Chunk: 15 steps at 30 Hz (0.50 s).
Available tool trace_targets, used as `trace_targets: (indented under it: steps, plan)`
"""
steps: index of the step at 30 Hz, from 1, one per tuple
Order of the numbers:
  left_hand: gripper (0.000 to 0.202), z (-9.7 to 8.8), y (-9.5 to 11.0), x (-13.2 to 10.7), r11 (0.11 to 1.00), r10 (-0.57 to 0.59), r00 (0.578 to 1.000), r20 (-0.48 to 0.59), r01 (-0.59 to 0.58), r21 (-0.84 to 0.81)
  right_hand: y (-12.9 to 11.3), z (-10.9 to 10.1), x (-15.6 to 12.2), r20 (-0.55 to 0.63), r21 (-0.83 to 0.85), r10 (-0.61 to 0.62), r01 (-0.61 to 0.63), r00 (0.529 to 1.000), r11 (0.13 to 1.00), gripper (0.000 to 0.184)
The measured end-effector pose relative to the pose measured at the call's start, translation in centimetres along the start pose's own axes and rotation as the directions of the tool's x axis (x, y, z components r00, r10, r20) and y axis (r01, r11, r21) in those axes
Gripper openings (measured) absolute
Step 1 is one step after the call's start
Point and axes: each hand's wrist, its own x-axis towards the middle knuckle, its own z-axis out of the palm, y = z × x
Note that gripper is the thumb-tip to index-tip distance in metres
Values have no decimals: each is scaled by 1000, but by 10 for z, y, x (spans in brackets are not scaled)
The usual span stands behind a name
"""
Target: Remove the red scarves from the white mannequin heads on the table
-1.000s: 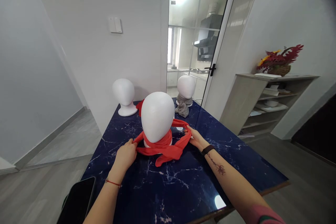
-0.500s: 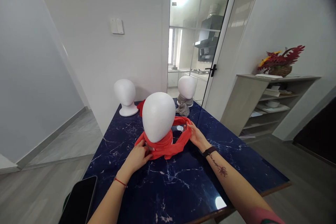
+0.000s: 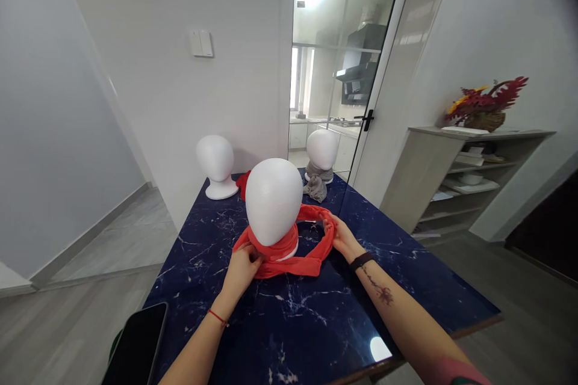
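Landmark: nearest foam head (image 3: 273,200) w/ red scarf (image 3: 289,252) looping round its neck, sitting mid table (image 3: 316,319). Near side of it, bare marble is lying open to the table edge. Left hand (image 3: 241,267) is blocking its front-left, right hand (image 3: 342,237) its right. Behind-left a 2nd foam head (image 3: 215,163) is standing, behind-right a 3rd w/ grey scarf (image 3: 316,186); narrow gap btwn them. Phone (image 3: 135,346) is sitting off the near-left corner.

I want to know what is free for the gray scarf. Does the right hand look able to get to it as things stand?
Probably not at once: the right hand grips the red scarf. Otherwise the tabletop towards the gray scarf lies open.
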Motion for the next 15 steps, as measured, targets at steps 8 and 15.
trace_targets:
  steps: [8,15]
  plan:
    - [13,9,-5,1,997,-72,996,-48,73,28,-7,28,11,-18,-311,-114,102,993,945,19]
    - [25,18,-4,-3,999,-48,998,-47,47,-20,-87,133,73,157,-499,-179,235,971,834,10]
